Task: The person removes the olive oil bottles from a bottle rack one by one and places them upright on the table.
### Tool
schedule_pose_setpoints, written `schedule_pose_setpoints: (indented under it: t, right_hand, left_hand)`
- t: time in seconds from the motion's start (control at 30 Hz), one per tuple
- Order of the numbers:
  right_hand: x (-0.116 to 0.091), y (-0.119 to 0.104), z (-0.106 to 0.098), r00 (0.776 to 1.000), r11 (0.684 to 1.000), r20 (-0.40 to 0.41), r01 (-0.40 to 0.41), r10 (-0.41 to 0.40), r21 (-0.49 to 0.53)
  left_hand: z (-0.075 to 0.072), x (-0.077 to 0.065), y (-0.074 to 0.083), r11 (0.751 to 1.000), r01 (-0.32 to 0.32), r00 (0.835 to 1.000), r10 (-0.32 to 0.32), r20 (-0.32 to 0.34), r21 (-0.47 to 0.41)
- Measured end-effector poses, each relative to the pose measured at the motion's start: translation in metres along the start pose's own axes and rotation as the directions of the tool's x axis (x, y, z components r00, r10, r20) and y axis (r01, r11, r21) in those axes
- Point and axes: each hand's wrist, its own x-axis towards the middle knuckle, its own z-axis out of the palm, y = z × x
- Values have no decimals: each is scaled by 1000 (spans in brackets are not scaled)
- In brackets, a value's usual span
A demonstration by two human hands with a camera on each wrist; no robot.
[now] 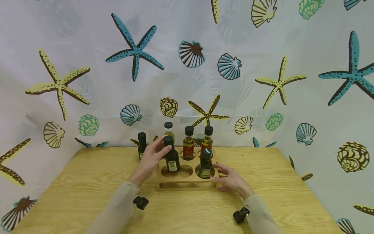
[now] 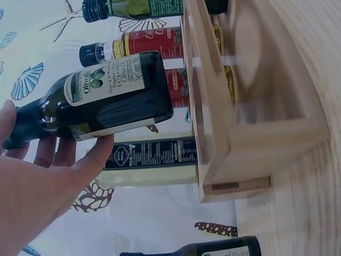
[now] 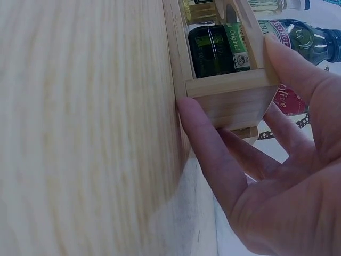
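My left hand (image 1: pixel 150 158) grips a dark olive oil bottle (image 1: pixel 172 160) by its cap and neck. In the left wrist view the bottle (image 2: pixel 106 96) is tilted, its base just above the top board of a wooden bottle rack (image 2: pixel 218 128), over the front left hole. At the right end of the rack (image 1: pixel 187 183), my right hand (image 1: pixel 232 180) holds the end piece, thumb at the top board and a fingertip (image 3: pixel 189 106) low by the table. A green bottle (image 1: pixel 205 165) stands in the front right hole, beside that hand. The front middle hole holds no bottle.
Two red-labelled oil bottles (image 1: pixel 188 146) and a pale, white-necked bottle (image 1: pixel 168 130) stand in the back row. Another dark bottle (image 1: pixel 142 146) stands on the wooden table (image 1: pixel 96 175) left of the rack. A patterned curtain (image 1: pixel 163 87) hangs behind.
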Motion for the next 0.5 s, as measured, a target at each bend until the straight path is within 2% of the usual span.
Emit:
schedule_pose_setpoints:
  t: [0.3,0.5]
  right_hand:
    - [0,1,0,1000,1000,-7,-4,4,0]
    - [1,0,0,1000,1000,-12,-4,4,0]
  left_hand:
    - [-19,0,-2,996,-65,998,66,-14,53]
    - [-34,-1,-5,996,-37,999,39,-20,81]
